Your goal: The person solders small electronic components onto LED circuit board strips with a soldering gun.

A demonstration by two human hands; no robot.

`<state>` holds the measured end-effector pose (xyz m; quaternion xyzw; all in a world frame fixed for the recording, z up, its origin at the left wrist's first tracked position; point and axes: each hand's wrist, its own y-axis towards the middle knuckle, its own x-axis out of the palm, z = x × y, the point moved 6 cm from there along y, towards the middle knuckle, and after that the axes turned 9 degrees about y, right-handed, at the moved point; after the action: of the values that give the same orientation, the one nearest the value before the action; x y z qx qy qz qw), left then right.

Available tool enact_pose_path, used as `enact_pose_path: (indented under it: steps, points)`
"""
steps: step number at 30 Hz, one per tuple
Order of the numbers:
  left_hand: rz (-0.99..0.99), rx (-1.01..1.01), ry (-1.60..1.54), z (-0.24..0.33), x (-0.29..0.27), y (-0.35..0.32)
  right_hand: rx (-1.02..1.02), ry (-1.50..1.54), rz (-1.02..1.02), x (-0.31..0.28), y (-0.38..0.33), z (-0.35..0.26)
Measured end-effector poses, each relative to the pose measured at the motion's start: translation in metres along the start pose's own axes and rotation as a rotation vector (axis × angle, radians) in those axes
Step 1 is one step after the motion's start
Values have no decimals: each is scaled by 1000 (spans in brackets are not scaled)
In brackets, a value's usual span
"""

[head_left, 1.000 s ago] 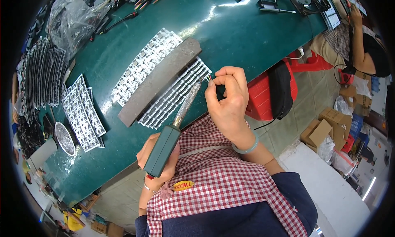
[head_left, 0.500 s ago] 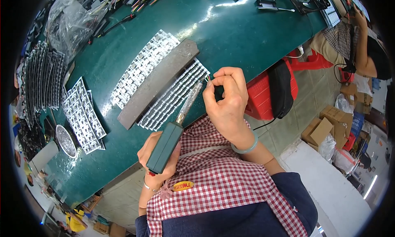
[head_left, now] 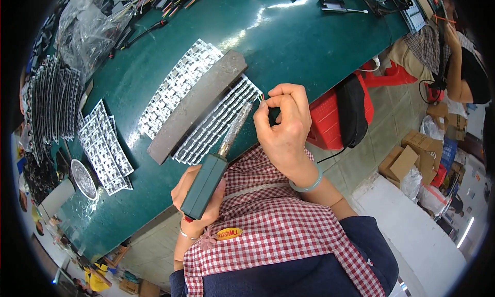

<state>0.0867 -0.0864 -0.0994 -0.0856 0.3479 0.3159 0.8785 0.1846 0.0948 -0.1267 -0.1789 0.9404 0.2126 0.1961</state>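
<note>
My left hand [head_left: 181, 190] is wrapped round the green handle of a soldering iron [head_left: 205, 186]. Its metal barrel slants up and right, and the tip is close to the near edge of a panel of small circuit boards [head_left: 216, 122]. My right hand [head_left: 286, 129] pinches thin coloured wires [head_left: 261, 97] between thumb and forefinger at that panel's right corner, beside the tip. Whether tip and wires touch is too small to tell. A heavy grey bar [head_left: 198, 106] lies across the boards, with another panel part [head_left: 180, 83] showing beyond it.
More board panels [head_left: 105, 150] lie to the left, by a small oval dish [head_left: 84, 178]. Stacked dark strips [head_left: 54, 101] and a clear plastic bag [head_left: 87, 34] fill the far left. A red stool [head_left: 330, 119] holding a black bag stands right of the table. Another person sits at upper right.
The soldering iron and my left hand have shifted very slightly left. My right hand keeps its place with the wires. At upper right, the other person's arm has moved.
</note>
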Motion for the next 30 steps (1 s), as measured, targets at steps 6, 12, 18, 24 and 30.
enact_pose_path:
  steps: [6, 12, 18, 24, 30]
  points:
    - [-7, 13, -8, 3, 0, 4, -3, -3, -4, 0, 0, 1]
    - [-49, -29, 10, 0, 3, 3, -8, -8, -5, 0, 0, 1]
    - [-90, -69, 14, 0, 3, 2, -11, -10, -4, -1, 0, 0]
    - [35, 77, 29, -1, -3, -7, -45, -13, 1, 0, 2, -2]
    - [74, -15, -32, -10, -7, -19, -47, -6, -2, -1, 2, -2]
